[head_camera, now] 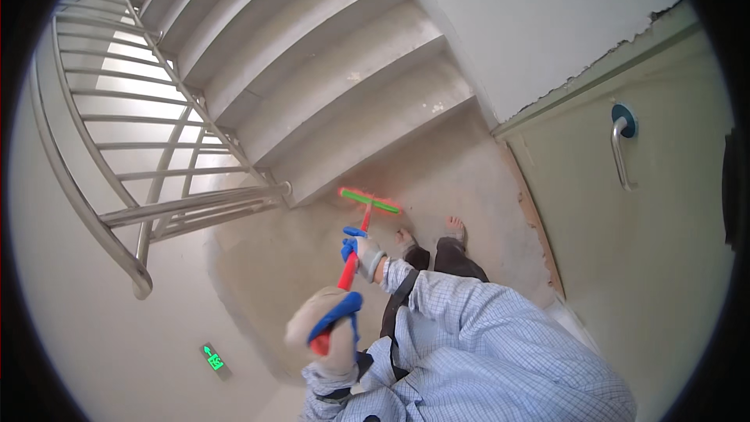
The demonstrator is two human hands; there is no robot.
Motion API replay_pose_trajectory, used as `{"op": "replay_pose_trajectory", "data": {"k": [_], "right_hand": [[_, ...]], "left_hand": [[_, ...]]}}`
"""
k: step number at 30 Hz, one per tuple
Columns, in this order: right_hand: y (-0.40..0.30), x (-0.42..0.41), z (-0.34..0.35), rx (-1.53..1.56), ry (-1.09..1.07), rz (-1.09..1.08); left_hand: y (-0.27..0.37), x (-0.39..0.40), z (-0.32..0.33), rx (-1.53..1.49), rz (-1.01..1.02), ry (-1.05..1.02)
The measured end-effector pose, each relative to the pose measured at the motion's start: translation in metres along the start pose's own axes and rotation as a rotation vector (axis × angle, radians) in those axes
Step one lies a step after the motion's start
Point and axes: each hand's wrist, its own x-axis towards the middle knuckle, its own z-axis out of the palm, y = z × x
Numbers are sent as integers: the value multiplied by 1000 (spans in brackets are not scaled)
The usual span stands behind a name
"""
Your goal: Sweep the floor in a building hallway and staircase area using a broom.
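Observation:
A broom with a red handle (348, 272) slants down and away from me to the floor. Its green head (371, 201) with reddish bristles is at the floor near the foot of the stairs. My left hand (325, 325), in a white glove with a blue coated palm, is wrapped around the upper end of the handle. Farther down, my right hand (363, 253) in a matching glove grips the same handle. The bottom step (375, 143) lies just beyond the broom head. My feet in sandals (453, 230) stand to the right of the broom.
Concrete stairs (328, 61) rise ahead, with a metal railing (143, 120) along their left side. A pale green door (592, 187) with a metal lever handle (619, 146) is at right. A lit green exit sign (214, 358) is on the left wall (117, 328).

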Motion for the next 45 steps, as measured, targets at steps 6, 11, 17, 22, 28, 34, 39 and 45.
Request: {"op": "replay_pose_trajectory", "data": {"k": [6, 11, 17, 22, 28, 34, 39, 45], "right_hand": [[-81, -65, 4, 171, 54, -488], [-154, 33, -82, -112, 299, -591], [90, 46, -35, -295, 115, -97], [138, -3, 9, -247, -114, 51], [38, -42, -82, 74, -93, -452], [8, -26, -243, -540, 366, -568], [224, -38, -182, -382, 104, -244], [243, -95, -158, 194, -225, 42]], "left_hand": [[-7, 28, -23, -366, 63, -99], [-95, 2, 33, -383, -172, -13], [-53, -77, -41, -124, -229, 422], [-32, -90, -54, 138, 10, 523], [-70, -126, -84, -80, -34, 110], [-146, -233, -37, -266, -58, -41], [-90, -278, -139, -294, -91, 196], [-24, -240, -125, 156, 323, -500]]}}
